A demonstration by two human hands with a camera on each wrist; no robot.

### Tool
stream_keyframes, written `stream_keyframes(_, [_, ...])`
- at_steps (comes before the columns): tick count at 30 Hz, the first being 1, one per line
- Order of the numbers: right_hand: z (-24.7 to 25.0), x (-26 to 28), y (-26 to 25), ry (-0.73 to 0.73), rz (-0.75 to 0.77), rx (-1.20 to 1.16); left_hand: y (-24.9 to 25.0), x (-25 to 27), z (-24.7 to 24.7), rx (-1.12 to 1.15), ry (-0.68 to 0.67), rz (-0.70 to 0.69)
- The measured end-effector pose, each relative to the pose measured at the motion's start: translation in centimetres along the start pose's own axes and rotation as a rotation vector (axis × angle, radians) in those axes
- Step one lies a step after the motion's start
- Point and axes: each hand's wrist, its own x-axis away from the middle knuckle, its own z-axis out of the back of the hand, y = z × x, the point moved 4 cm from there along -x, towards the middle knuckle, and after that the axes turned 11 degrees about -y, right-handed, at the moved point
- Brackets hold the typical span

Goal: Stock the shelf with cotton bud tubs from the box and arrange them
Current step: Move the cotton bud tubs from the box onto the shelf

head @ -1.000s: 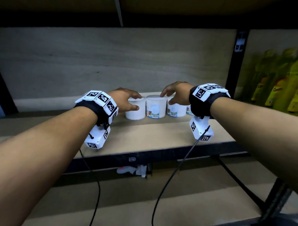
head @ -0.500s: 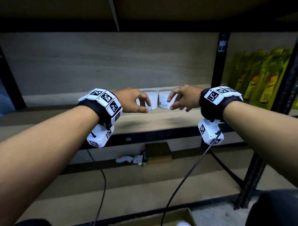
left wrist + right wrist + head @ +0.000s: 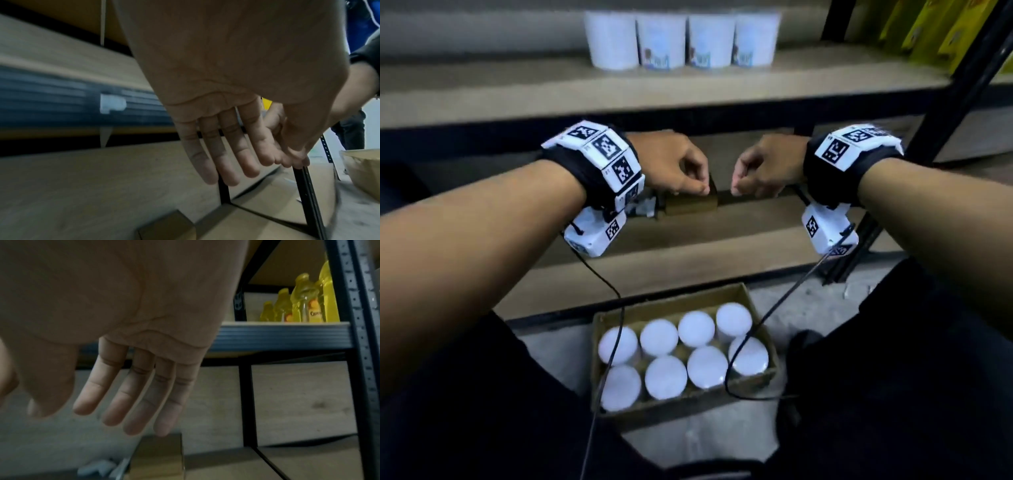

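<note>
Four white tubs (image 3: pixel 681 41) in a row on shelf (image 3: pixel 517 92) at top centre; eight more in cardboard box (image 3: pixel 756 301) on floor at bottom centre; left hand (image 3: pixel 671 164) and right hand (image 3: pixel 770 168) mid-frame, apart, fingers relaxed, holding nothing; yellow bottles (image 3: pixel 304 305) upper right.

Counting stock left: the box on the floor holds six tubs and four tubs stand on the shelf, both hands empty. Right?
Not quite: the head view shows eight tubs in the box, not six. Four tubs do stand on the shelf, and the left hand and right hand are empty.
</note>
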Motion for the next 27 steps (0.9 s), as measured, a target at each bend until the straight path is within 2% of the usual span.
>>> stream_keyframes(3, [-4.1,-2.1,2.8,-0.102,-0.066,0.002,-0.9,-2.3,-5.3,0.067,-0.082,0.009])
stream_keyframes(13, [-13.9,-8.1,7.7,-0.191,-0.149,0.085,-5.0,-8.5,-18.6,0.277,-0.242,0.064])
stream_keyframes(17, [-18.0,-10.0,10.7,-0.216,-0.17,0.189,-6.8,-10.0,-22.8,0.276,-0.255,0.1])
stream_keyframes(21, [-21.2,-11.0,13.6,-0.27,-0.219,0.106,-7.7,-11.4,-27.1,0.265,-0.265,0.124])
stream_keyframes(24, [-23.7,-11.5,15.2,-0.307,-0.245,0.13,-7.7,-12.3,-30.0,0.275,-0.276,0.152])
stream_keyframes(27, [-25.8,-11.4,16.3,-0.281,-0.302,0.088,-7.9,-13.1,-32.5,0.283,-0.272,0.17])
